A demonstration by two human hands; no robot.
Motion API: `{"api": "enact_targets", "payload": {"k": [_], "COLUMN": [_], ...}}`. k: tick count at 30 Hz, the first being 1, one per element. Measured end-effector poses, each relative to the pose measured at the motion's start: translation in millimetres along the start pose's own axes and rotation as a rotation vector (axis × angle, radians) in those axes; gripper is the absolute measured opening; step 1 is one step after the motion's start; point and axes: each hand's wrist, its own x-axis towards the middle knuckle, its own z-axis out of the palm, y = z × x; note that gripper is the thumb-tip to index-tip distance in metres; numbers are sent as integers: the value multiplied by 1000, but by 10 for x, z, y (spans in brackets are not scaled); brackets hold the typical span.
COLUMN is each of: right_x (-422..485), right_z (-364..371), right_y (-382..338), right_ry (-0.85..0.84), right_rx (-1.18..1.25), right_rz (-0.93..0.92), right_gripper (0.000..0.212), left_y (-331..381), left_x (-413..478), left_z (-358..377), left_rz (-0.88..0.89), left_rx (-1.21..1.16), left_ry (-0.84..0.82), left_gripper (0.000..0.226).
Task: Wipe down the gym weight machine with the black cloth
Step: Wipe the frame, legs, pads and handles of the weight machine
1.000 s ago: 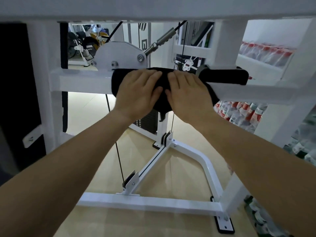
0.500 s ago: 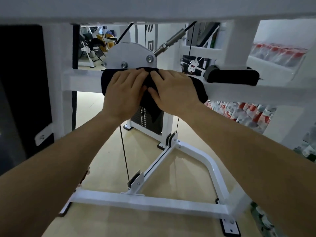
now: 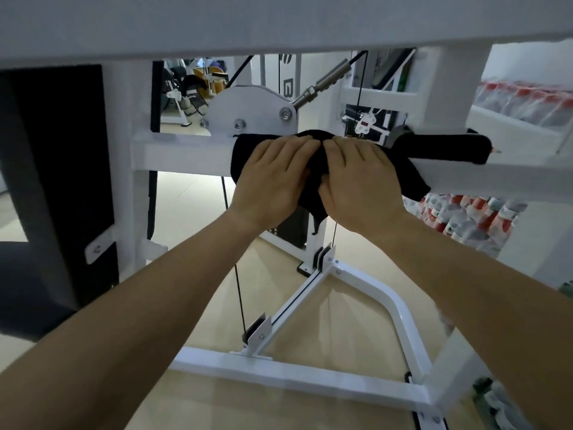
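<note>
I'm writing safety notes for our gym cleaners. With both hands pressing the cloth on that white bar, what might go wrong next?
1. The cloth sits right under the pulley plate; a stroke upward may snag it there.
2. Its tail hangs below the bar, near a cable, and might catch.
3. The left hand and right hand both lean on the bar; a sideways slip could hit the grip.

**Bare hands and forearms in view**

The person's left hand (image 3: pixel 269 178) and right hand (image 3: pixel 359 181) are bare, with knuckles and tendon lines showing across their backs. The left forearm (image 3: pixel 148 308) and right forearm (image 3: pixel 459 283) are bare all the way to the frame's edges. A faint crease marks the left wrist.
</note>
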Motion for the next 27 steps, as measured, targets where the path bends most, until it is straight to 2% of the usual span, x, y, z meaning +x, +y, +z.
{"api": "enact_targets", "payload": {"k": [4, 8, 18, 23, 27], "right_x": [181, 334, 768, 780, 566], "right_z": [127, 316, 574, 589, 474], "right_y": [-320, -697, -1587, -1567, -1170], "right_ry": [39, 111, 82, 68, 55], "right_rx": [65, 78, -14, -17, 19], "right_rz": [-85, -101, -149, -192, -165], "right_gripper": [49, 42, 46, 48, 48], "left_y": [-386, -725, -1506, -1439, -1051], "left_x": [-248, -392, -740, -739, -610], "left_z": [-130, -213, -530, -523, -403], "left_rz": [-82, -107, -207, -248, -235], "left_rx": [46, 76, 175, 184, 168], "left_ry": [2, -23, -182, -165, -101], "left_gripper": [37, 38, 45, 42, 43]}}
